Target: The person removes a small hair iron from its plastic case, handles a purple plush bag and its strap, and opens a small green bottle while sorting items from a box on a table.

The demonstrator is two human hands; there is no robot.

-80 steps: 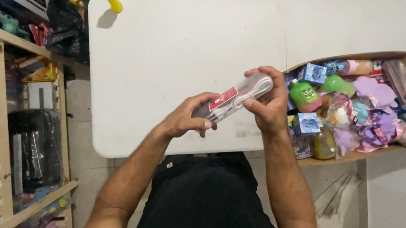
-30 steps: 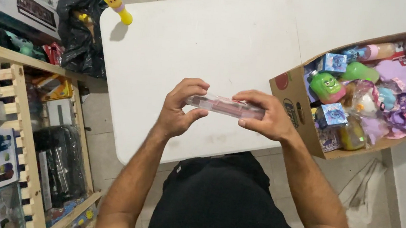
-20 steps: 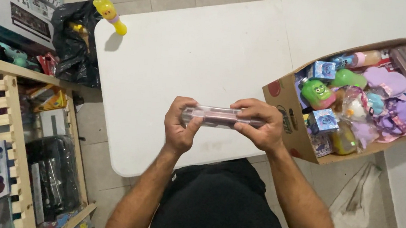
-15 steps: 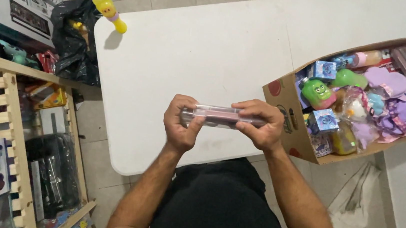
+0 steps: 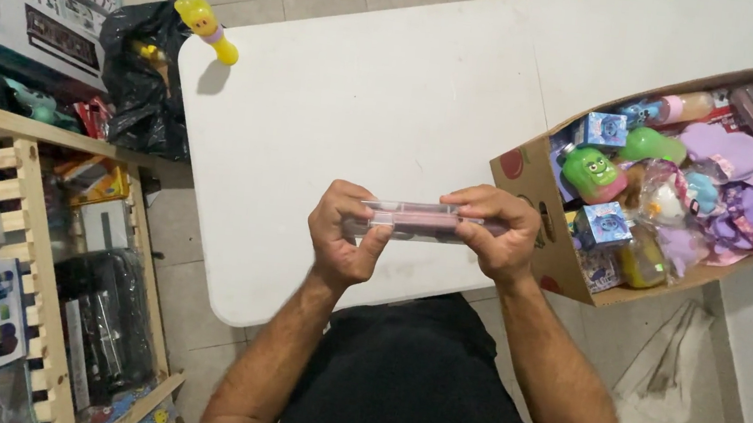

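Two hands grip one long clear plastic case [image 5: 422, 221] holding something pink, level above the white desk [image 5: 360, 98]: left hand [image 5: 343, 236] at one end, right hand [image 5: 497, 236] at the other. Right of the right hand, one cardboard box [image 5: 534, 177] brims with toys, including two small blue boxes [image 5: 602, 226].

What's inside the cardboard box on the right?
The cardboard box is piled with toys: a green monster head, small blue cartons, purple plush pieces and clear-wrapped items. Whatever lies beneath that top layer is covered.
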